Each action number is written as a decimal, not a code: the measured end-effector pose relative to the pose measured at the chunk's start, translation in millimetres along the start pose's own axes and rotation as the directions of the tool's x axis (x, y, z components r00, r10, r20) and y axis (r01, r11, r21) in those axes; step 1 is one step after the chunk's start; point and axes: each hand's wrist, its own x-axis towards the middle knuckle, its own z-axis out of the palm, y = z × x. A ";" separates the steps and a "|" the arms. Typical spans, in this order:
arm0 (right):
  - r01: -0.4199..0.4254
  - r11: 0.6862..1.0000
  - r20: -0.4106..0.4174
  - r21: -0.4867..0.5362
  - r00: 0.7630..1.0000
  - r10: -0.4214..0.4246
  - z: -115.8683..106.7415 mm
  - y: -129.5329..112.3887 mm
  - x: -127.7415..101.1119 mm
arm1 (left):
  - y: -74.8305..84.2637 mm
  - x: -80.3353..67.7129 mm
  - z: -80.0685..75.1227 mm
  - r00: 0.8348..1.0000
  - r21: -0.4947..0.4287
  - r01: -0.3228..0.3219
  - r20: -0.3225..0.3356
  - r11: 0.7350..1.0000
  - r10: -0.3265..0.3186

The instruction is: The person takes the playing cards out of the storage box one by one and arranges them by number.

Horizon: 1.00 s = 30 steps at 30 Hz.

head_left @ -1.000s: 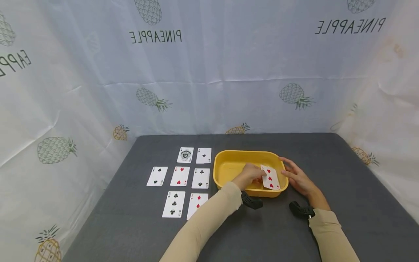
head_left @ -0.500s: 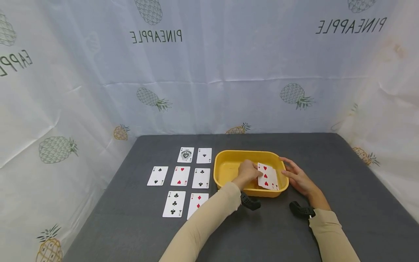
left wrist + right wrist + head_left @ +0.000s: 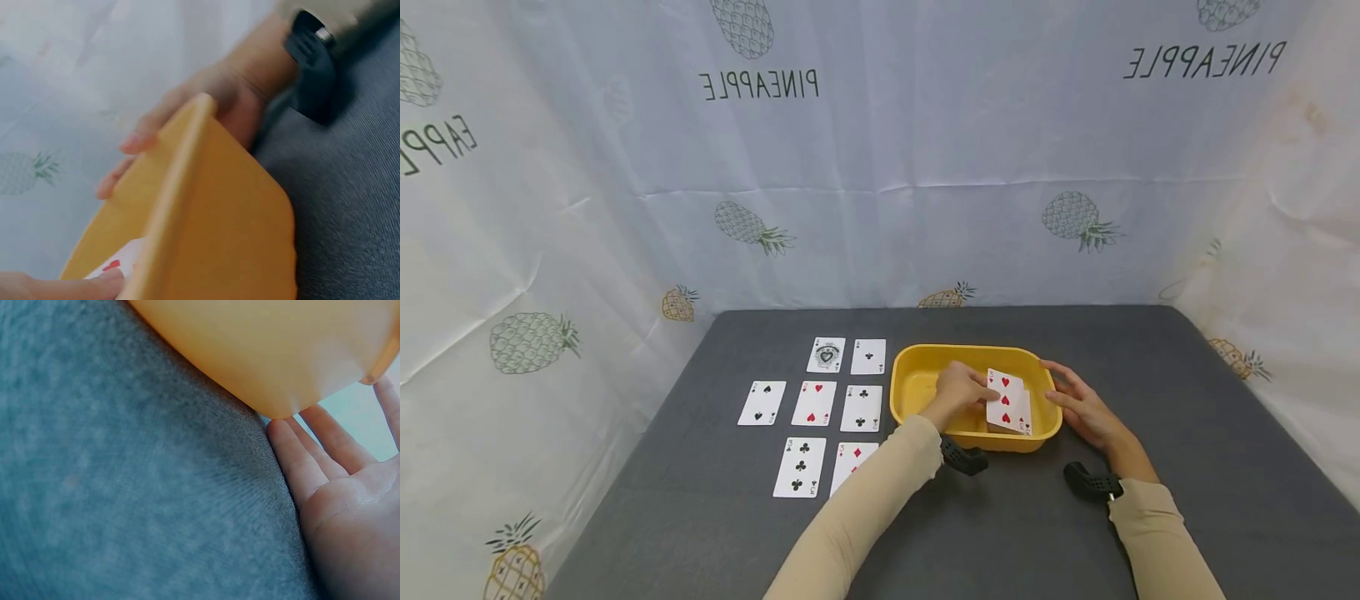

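In the head view my left hand (image 3: 958,389) is inside the yellow plastic basin (image 3: 917,352), pinching a three of hearts playing card (image 3: 1002,402) by its left edge. More cards show beneath it, against the basin's right side. The left wrist view catches my thumb (image 3: 94,286) on the card behind the basin wall. My right hand (image 3: 1086,410) rests against the outside of the basin's right end, fingertips at the rim. In the right wrist view its fingers (image 3: 337,440) are fairly straight and touch the basin wall.
Left of the basin, face-up cards lie in rows: two aces on top, twos such as the two of hearts (image 3: 813,403), then the three of clubs (image 3: 799,467) and a diamond card (image 3: 850,461) partly under my left sleeve. A pineapple-print curtain (image 3: 880,150) backs the dark table (image 3: 685,533).
My left hand has shifted left within the basin, drawing the three of hearts leftward and uncovering more of the cards beneath. My right hand has stayed at the basin's right end.
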 end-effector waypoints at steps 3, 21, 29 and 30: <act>-0.008 1.000 -0.009 -0.013 1.000 0.008 0.8 -0.4 0.4 | -1.8 1.5 -5.3 0.999 -0.078 0.021 0.034 0.997 -0.019; 0.006 1.000 -0.005 0.017 1.000 -0.006 1.0 -1.1 -0.3 | -0.2 -3.4 -52.8 0.987 -0.225 -0.024 0.149 0.974 0.059; 0.011 0.999 0.011 0.033 1.000 -0.011 1.0 -2.0 -0.5 | -2.0 -7.4 -74.6 0.987 -0.234 -0.029 0.147 0.972 0.065; 0.013 0.999 0.014 0.039 1.000 -0.013 1.1 -1.8 -0.5 | -3.4 -8.0 -77.3 0.986 -0.239 -0.030 0.152 0.970 0.068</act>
